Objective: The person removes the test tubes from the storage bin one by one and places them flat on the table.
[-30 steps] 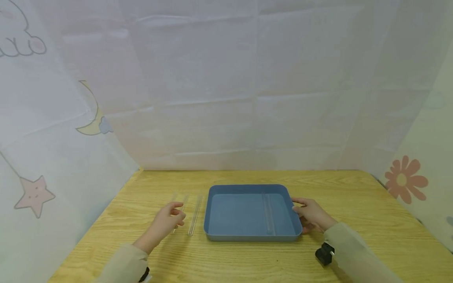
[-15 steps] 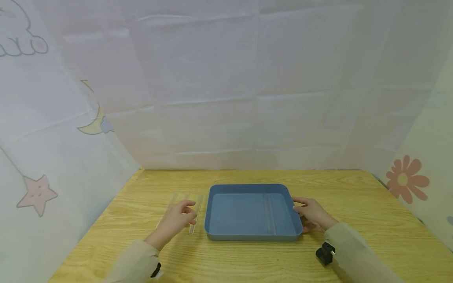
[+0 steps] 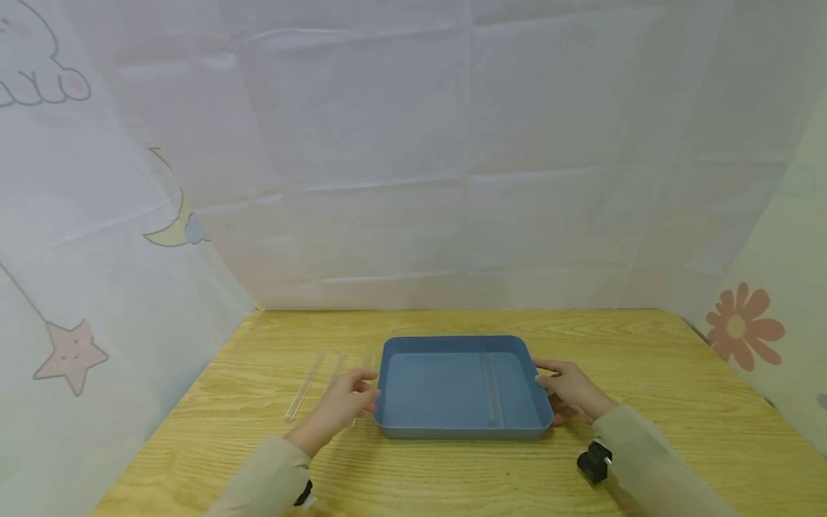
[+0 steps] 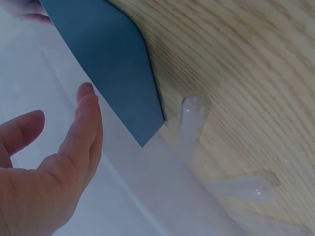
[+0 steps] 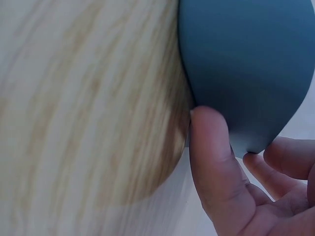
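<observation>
The shallow blue rectangular tray [image 3: 426, 391] sat on the light wood-grained surface [image 3: 439, 481], a band of wood showing between its back wall and the far edge. Slender clear tubing [image 3: 489, 391], its count unclear, lay inside toward the right wall. The right hand [image 3: 571, 391] was clamped on that wall. At the left wall, contact uncertain, the left hand [image 3: 345, 402] held its thumb and fingers apart; three clear round-ended tubes [image 3: 304, 386] lay left of the tray, two partly covered.

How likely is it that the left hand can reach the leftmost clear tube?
Probably yes: the leftmost clear tube lies uncovered on the table, left of the left hand, which looks empty.
</observation>
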The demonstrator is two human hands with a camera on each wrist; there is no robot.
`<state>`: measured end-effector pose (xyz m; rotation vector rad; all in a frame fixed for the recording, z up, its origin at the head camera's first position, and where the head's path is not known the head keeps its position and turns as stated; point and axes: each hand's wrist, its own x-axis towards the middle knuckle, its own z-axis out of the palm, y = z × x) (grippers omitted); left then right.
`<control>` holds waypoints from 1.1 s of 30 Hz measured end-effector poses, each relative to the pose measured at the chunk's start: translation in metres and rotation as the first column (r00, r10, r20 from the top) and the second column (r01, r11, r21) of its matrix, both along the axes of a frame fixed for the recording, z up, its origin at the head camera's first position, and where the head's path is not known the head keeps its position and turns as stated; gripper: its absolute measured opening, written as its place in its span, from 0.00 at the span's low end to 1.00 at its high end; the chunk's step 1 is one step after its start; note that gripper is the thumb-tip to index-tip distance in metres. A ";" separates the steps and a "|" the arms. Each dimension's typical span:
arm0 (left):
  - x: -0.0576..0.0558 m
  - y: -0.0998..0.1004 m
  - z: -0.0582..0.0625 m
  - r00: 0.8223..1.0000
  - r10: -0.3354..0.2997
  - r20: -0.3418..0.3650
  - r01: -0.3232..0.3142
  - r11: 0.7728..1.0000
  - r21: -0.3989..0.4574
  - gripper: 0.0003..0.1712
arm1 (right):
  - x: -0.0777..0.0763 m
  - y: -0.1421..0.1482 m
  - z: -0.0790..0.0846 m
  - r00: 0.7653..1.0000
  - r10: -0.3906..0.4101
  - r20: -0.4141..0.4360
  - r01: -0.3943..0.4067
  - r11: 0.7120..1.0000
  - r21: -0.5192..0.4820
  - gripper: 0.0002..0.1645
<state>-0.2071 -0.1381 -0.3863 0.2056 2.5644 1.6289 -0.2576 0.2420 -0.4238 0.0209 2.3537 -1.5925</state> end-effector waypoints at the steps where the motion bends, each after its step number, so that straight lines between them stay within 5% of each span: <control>1: 0.000 0.002 0.000 1.000 -0.007 0.002 0.007 1.000 0.000 0.23 | 0.000 0.000 0.000 1.000 0.001 -0.001 -0.001 1.000 0.001 0.31; 24: -0.006 0.025 0.005 0.992 -0.107 0.071 0.114 0.988 -0.101 0.23 | 0.000 -0.001 0.000 1.000 -0.012 0.015 0.012 1.000 0.012 0.32; 33: -0.007 0.034 0.008 0.984 -0.127 0.128 0.136 0.989 -0.064 0.22 | 0.000 -0.001 0.002 1.000 0.002 0.006 -0.002 1.000 0.010 0.31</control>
